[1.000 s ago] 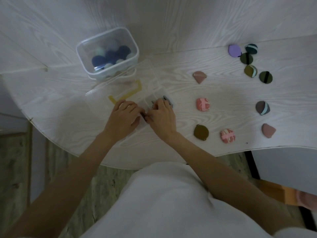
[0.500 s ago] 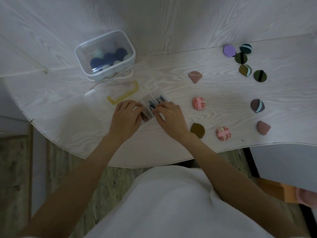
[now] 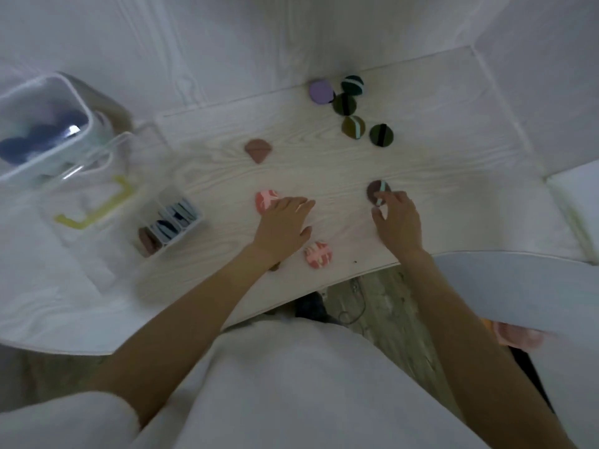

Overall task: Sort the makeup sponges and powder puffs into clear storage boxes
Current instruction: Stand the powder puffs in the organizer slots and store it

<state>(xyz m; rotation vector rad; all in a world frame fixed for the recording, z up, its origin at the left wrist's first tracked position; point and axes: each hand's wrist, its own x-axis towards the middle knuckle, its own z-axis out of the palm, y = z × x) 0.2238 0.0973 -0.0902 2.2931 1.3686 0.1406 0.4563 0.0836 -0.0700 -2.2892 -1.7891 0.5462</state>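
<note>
My left hand [image 3: 284, 222] lies flat on the table, fingers spread, its fingertips on the edge of a pink patterned puff [image 3: 265, 199]. My right hand [image 3: 397, 222] has thumb and fingers pinching at a brown puff with a teal band [image 3: 376, 189]. A second pink patterned puff [image 3: 318, 255] lies between my wrists. A clear divided box [image 3: 168, 222] with its yellow-handled lid [image 3: 94, 202] open holds several puffs standing on edge. A tall clear box [image 3: 48, 124] at the far left holds dark blue sponges.
A brown diamond-shaped puff [image 3: 258, 150] lies mid-table. At the back sit a purple puff [image 3: 321, 91], a dark teal one [image 3: 353, 84] and three olive-green ones [image 3: 355, 126]. The table's curved front edge runs just below my wrists.
Both hands left the divided box and moved right: the left onto the pink puff, the right onto the brown banded puff. The camera swung right too.
</note>
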